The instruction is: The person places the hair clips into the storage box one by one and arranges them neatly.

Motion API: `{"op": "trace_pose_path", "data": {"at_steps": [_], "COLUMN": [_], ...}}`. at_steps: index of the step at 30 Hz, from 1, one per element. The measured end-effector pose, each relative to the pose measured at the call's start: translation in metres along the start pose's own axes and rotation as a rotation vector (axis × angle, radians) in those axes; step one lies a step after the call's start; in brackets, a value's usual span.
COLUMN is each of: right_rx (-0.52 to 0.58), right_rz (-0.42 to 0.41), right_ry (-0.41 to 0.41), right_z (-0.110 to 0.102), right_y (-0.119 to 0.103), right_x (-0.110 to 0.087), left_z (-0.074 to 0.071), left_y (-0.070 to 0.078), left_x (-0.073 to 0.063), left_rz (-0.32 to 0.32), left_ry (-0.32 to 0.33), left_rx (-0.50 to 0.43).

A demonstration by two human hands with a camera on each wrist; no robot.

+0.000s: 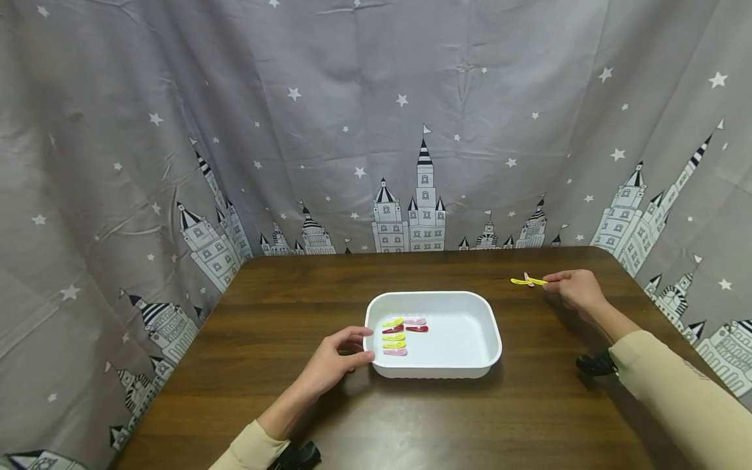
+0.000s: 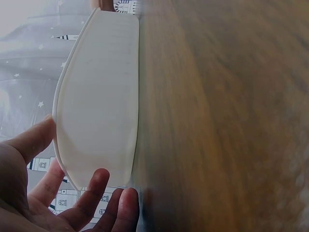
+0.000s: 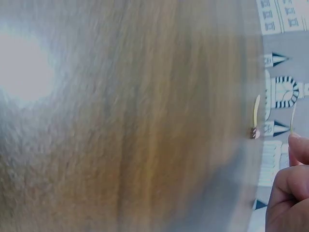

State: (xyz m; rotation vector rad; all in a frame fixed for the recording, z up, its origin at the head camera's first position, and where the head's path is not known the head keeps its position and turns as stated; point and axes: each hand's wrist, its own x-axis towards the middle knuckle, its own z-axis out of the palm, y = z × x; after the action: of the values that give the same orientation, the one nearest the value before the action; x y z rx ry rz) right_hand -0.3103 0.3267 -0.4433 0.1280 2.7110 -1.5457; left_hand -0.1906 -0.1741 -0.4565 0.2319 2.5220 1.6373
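Observation:
In the head view, a white plastic tray (image 1: pixel 455 372) stands on the table with several snap hair clips on the left part of its floor, in yellow (image 1: pixel 393 345), red (image 1: pixel 417 329) and pink (image 1: pixel 395 352). My left hand (image 1: pixel 337 359) holds the tray's left end. In the left wrist view the thumb touches the rim of the tray (image 2: pixel 96 96), and the other fingers bend towards its wall. Off to the right, my right hand (image 1: pixel 578 289) pinches a yellow hair clip (image 3: pixel 293 118) by its end. Under it on the table lie another yellow clip (image 3: pixel 256 111) and a pink clip (image 3: pixel 254 132).
The brown wooden table (image 1: pixel 282 313) reaches back to a grey curtain (image 1: pixel 329 130) printed with castles and stars. Curtain also hangs along both sides. A dark wrist strap (image 1: pixel 595 364) shows at the right sleeve.

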Motion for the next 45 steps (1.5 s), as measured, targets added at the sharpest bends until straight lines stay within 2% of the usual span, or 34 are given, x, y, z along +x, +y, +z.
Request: {"op": "trace_pose_path", "data": {"at_steps": [11, 30, 40, 45], "right_rx": [0.062, 0.014, -0.032, -0.013], "right_rz": [-0.027, -0.044, -0.045, -0.031], "right_ry": [-0.067, -0.168, -0.172, -0.2], "right_z": [0.016, 0.061, 0.082, 0.094], "right_y": [-0.036, -0.078, -0.097, -0.103], "right_x": [-0.016, -0.032, -0.041, -0.044], "left_z": [-0.001, -0.001, -0.001, -0.001], "left_y": [0.004, 0.001, 0.001, 0.004], "left_x": [-0.002, 0.0, -0.001, -0.003], "left_rz": [-0.008, 0.0, 0.005, 0.007], "left_ry": [-0.014, -0.008, -0.016, -0.019], "left_rx": [-0.01, 0.006, 0.006, -0.003]}}
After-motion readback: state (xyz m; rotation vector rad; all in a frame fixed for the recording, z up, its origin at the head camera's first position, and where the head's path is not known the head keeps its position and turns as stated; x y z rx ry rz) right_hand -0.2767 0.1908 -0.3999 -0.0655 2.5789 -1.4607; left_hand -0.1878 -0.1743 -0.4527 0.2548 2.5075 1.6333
